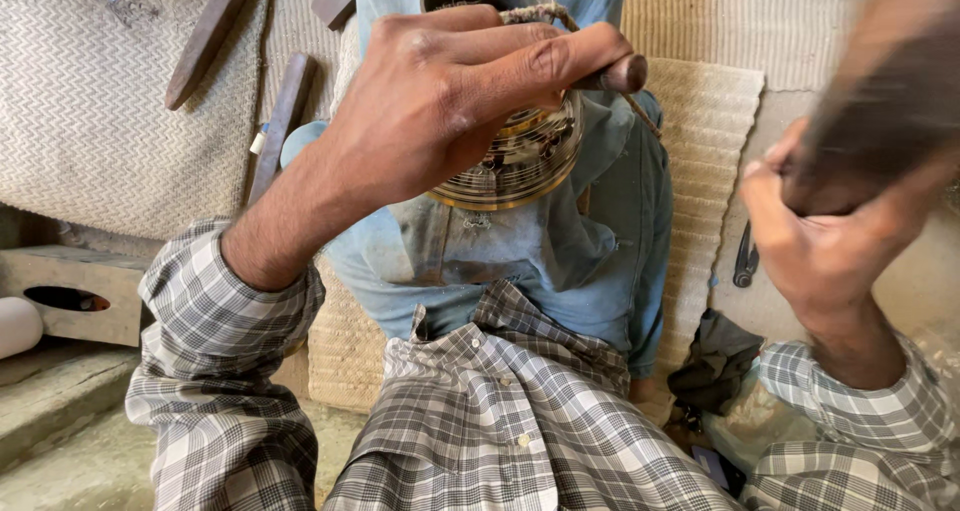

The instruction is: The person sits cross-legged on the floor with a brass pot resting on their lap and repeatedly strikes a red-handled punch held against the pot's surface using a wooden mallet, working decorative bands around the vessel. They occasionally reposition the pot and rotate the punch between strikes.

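Over woven mats (pixel 100 101), left hand (pixel 440 101) fingers pinching punch (pixel 620 74) on brass pot (pixel 520 156); right hand (pixel 830 241) fist gripping blurred mallet (pixel 890 101).

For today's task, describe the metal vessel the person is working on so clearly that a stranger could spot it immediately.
Start at the blue trousers filling the middle of the view. Propped on them, under the left hand, sits the round metal vessel. Unlike the dull wooden pieces on the woven mat, it shines, with engraved golden bands.
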`<action>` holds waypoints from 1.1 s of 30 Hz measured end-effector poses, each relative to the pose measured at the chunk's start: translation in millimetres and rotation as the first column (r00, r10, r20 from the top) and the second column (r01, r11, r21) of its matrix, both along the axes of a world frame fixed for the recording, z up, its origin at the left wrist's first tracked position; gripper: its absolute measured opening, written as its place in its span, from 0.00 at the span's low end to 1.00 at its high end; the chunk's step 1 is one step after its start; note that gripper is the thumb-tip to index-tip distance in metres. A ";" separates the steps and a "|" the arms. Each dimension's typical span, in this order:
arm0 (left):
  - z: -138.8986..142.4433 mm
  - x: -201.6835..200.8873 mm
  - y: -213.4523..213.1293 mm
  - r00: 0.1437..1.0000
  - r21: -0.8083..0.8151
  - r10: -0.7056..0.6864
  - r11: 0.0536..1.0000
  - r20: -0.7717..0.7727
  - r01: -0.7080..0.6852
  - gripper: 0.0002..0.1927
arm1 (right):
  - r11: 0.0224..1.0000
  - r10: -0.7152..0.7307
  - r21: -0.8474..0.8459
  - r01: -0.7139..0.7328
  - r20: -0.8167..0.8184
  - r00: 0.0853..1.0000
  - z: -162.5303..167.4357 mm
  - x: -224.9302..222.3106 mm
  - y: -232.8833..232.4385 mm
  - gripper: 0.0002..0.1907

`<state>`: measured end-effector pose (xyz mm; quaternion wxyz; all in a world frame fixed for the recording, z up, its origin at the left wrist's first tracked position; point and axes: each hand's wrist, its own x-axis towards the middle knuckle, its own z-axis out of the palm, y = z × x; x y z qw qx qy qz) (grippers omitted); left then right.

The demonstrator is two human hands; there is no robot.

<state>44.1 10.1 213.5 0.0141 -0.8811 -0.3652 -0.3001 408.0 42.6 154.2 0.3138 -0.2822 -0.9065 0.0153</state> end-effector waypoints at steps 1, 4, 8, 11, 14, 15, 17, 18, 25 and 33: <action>0.7 0.2 1.7 1.000 0.001 -0.010 1.000 -0.017 0.010 0.28 | 1.000 0.000 0.011 0.000 -0.006 1.000 -1.9 0.3 -0.7 0.52; 2.0 1.8 6.5 0.997 0.017 -0.049 0.999 -0.066 0.050 0.26 | 0.998 0.001 0.057 0.001 -0.026 1.000 -7.2 1.7 -1.9 0.52; 4.6 4.7 5.7 0.991 -0.019 -0.014 1.000 -0.132 0.012 0.31 | 0.998 -0.061 0.034 0.058 0.077 0.995 -11.0 5.7 -10.9 0.52; 4.7 5.9 2.3 0.999 -0.010 -0.008 1.000 0.042 0.009 0.25 | 0.996 -0.082 -0.036 0.084 0.064 0.995 -12.9 8.1 -14.9 0.52; -1.4 9.4 -10.2 0.907 -0.164 0.063 0.986 0.416 0.007 0.19 | 0.979 -0.057 -0.200 0.038 -0.094 0.994 -13.7 9.7 -14.4 0.49; -6.3 14.0 -13.5 0.863 -0.178 0.095 0.984 0.495 -0.006 0.19 | 0.973 -0.053 -0.228 0.023 -0.129 0.990 -12.3 11.5 -12.6 0.49; -14.9 16.2 -16.0 0.828 -0.149 0.125 0.987 0.546 -0.051 0.20 | 0.966 -0.037 -0.257 0.000 -0.137 0.990 -7.1 16.8 -9.2 0.47; -19.2 16.2 -16.7 0.843 -0.108 0.125 0.991 0.523 -0.081 0.19 | 0.965 -0.025 -0.261 -0.004 -0.110 0.994 -3.2 20.0 -5.2 0.46; -40.8 14.6 -20.0 0.816 -0.054 0.108 0.994 0.568 -0.094 0.18 | 0.965 0.088 -0.256 -0.063 0.085 0.993 38.5 28.3 20.3 0.40; -78.0 12.1 -29.4 0.802 0.052 0.308 0.921 0.512 -0.387 0.19 | 0.958 0.225 -0.238 -0.161 0.273 0.935 87.9 3.1 27.6 0.35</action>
